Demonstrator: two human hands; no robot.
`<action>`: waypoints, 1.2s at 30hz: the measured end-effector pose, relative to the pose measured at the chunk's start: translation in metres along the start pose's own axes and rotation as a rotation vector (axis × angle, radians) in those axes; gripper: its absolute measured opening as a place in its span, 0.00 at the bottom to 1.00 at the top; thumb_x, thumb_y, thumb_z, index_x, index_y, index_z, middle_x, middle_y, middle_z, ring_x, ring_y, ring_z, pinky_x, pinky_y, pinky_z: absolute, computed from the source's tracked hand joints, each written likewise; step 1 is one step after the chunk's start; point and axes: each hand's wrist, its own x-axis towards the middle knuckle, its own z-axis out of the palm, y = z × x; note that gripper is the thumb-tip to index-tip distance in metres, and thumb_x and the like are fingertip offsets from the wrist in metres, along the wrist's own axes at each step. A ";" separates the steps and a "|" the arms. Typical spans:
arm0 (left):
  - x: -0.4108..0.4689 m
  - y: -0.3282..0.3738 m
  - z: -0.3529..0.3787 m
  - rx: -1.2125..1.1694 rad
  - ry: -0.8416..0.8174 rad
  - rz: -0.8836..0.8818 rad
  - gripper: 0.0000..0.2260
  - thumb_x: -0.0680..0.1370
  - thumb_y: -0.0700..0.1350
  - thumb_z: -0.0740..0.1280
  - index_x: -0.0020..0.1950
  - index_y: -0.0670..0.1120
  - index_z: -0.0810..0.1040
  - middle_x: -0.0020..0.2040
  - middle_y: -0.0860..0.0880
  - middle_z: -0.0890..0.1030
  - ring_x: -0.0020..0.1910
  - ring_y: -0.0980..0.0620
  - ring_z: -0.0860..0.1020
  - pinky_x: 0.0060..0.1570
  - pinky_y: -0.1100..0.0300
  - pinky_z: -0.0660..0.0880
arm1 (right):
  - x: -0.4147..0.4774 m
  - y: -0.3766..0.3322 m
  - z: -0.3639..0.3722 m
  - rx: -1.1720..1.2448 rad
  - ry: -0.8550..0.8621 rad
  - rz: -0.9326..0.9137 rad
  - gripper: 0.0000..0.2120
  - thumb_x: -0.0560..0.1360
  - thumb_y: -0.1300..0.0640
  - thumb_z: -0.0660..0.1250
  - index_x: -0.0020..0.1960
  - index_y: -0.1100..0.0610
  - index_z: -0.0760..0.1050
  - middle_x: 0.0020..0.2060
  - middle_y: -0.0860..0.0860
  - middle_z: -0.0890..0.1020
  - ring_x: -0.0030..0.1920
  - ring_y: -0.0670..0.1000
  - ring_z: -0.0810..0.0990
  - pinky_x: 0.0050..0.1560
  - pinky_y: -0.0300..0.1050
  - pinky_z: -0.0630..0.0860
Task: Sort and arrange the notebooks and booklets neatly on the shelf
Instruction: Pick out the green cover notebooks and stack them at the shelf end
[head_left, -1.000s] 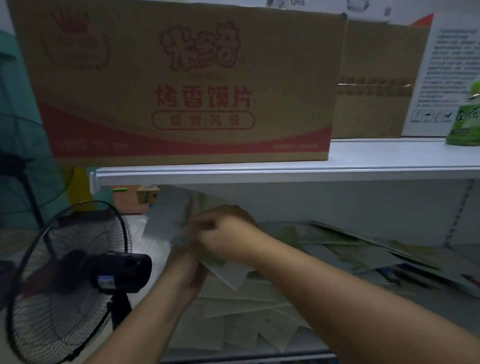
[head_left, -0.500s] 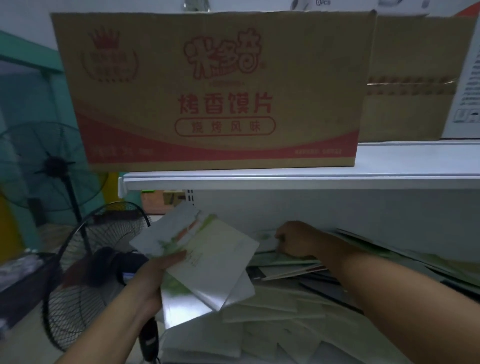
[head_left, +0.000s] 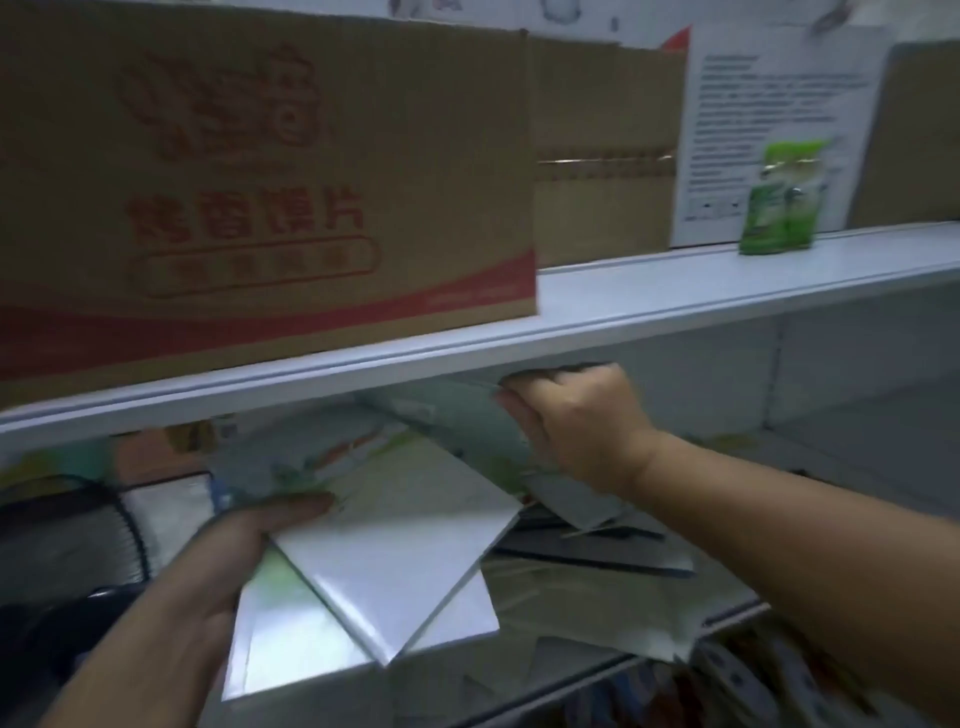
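My left hand (head_left: 244, 545) grips a small stack of pale, white-and-green booklets (head_left: 395, 551) in front of the lower shelf, thumb on top. My right hand (head_left: 576, 421) is raised just under the upper shelf board (head_left: 675, 306) and holds a further booklet (head_left: 452, 410) by its edge, lifted above the pile. Several loose booklets (head_left: 597, 582) lie scattered and overlapping on the lower shelf beneath both hands. The frame is blurred by motion.
A large brown and red cardboard box (head_left: 260, 182) and more boxes (head_left: 602, 156) stand on the upper shelf, with a white printed sheet (head_left: 769, 104) and a green packet (head_left: 779, 202). A black fan grille (head_left: 67, 545) is at the lower left.
My right hand has left the pile at the shelf's back and risen with a booklet in it. My left hand still holds its stack. The view has swung to the right.
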 end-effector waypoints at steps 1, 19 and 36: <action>0.001 0.000 0.020 0.041 -0.066 0.003 0.28 0.65 0.52 0.77 0.62 0.44 0.78 0.60 0.37 0.79 0.58 0.36 0.78 0.61 0.33 0.70 | -0.006 0.005 -0.014 -0.005 0.027 -0.018 0.18 0.77 0.51 0.59 0.34 0.54 0.80 0.25 0.50 0.79 0.24 0.54 0.76 0.21 0.41 0.69; -0.025 -0.135 0.484 0.088 -0.616 -0.220 0.16 0.74 0.43 0.64 0.60 0.39 0.78 0.52 0.36 0.83 0.47 0.37 0.82 0.55 0.43 0.74 | -0.227 0.228 -0.294 0.429 -0.734 1.318 0.37 0.71 0.43 0.70 0.74 0.54 0.60 0.70 0.48 0.68 0.69 0.51 0.69 0.68 0.44 0.66; 0.014 -0.268 0.781 -0.045 -0.768 -0.464 0.27 0.80 0.56 0.55 0.36 0.41 0.84 0.33 0.39 0.83 0.28 0.39 0.82 0.38 0.51 0.72 | -0.432 0.383 -0.391 0.676 -0.044 1.896 0.08 0.76 0.60 0.66 0.55 0.56 0.77 0.47 0.52 0.85 0.44 0.52 0.84 0.41 0.44 0.80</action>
